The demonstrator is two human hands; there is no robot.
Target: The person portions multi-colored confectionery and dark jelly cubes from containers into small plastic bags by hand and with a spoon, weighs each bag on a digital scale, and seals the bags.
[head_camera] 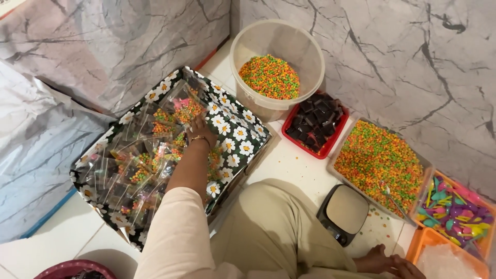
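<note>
**Fingers on a filled packet, box well stocked**

Fingers of our left hand (pixel 200 128) curl down onto a clear packet (pixel 182 106) at the far end of the daisy-print box (pixel 242 135); we cannot tell whether they grip it or only press on it. Our right hand (pixel 388 262) rests on the white floor (pixel 289 160) by our knee, loosely spread and holding nothing we can see.

By our judgement the work is well along: the box bed is nearly covered with sealed packets (pixel 129 175) of coloured beads and dark squares. Plenty is left, though. The round tub (pixel 305 49) has only a shallow layer of beads, the clear tray (pixel 380 160) is heaped, the red tray (pixel 289 135) has dark squares, and an orange tray (pixel 488 206) has bright plastic spoons. The small scale (pixel 345 213) stands bare.

The packet under our fingers lies flat, long axis running from near left to far right, its upper end toward the box's far corner.
</note>
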